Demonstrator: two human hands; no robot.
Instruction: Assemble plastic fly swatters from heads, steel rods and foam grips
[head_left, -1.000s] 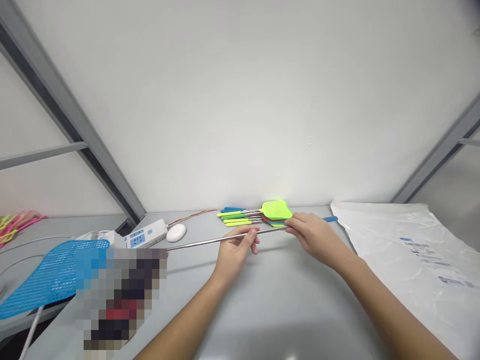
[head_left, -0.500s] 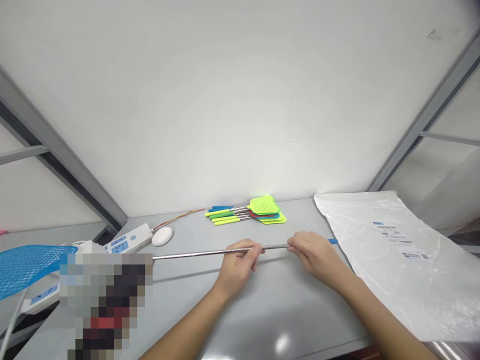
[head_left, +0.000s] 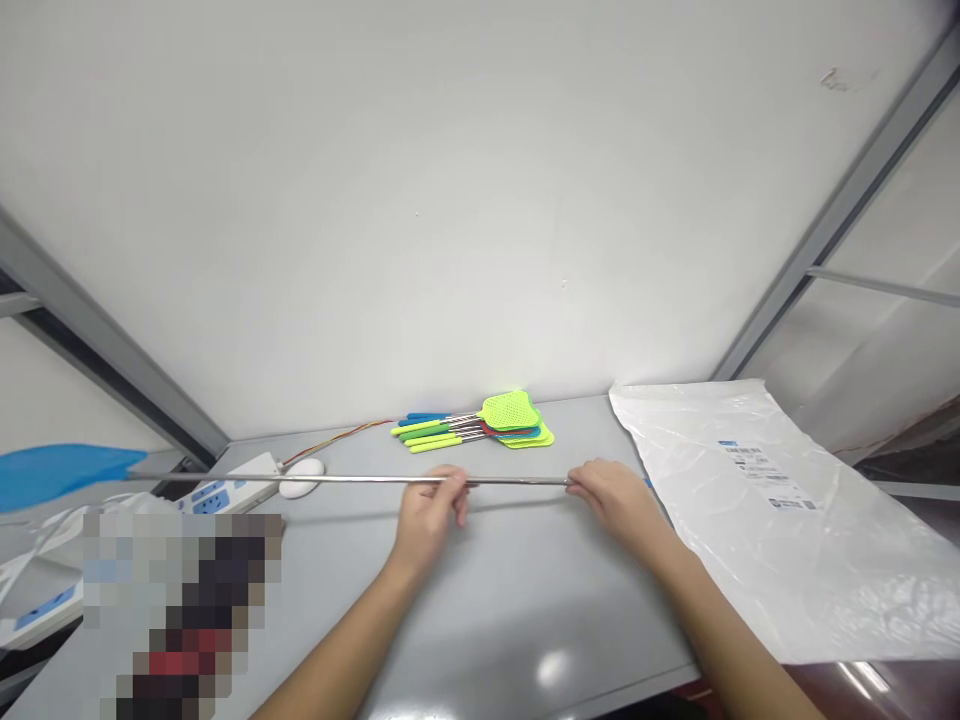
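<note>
A fly swatter with a blue mesh head (head_left: 64, 476) and a long, extended metal rod stretches level across my view. My left hand (head_left: 431, 510) is closed around the middle of the rod, thumb on top. Near the handle end, my right hand (head_left: 615, 500) grips the swatter and hides most of its blue handle; only a bit of blue shows past the fingers. Behind my hands lies a stack of shorter swatters (head_left: 510, 411) with yellow-green, red and blue heads and green, yellow and blue grips pointing left.
On the right a white plastic mailing bag (head_left: 697, 560) with a printed label covers the grey table (head_left: 480, 620). At the left are a white power strip (head_left: 247, 480), a round white object (head_left: 302, 477) and a pixelated patch. A white wall closes off the back.
My left hand has slid left along the rod, away from my right hand. The blue head has risen, so the rod is nearly level. The camera view has shifted slightly right.
</note>
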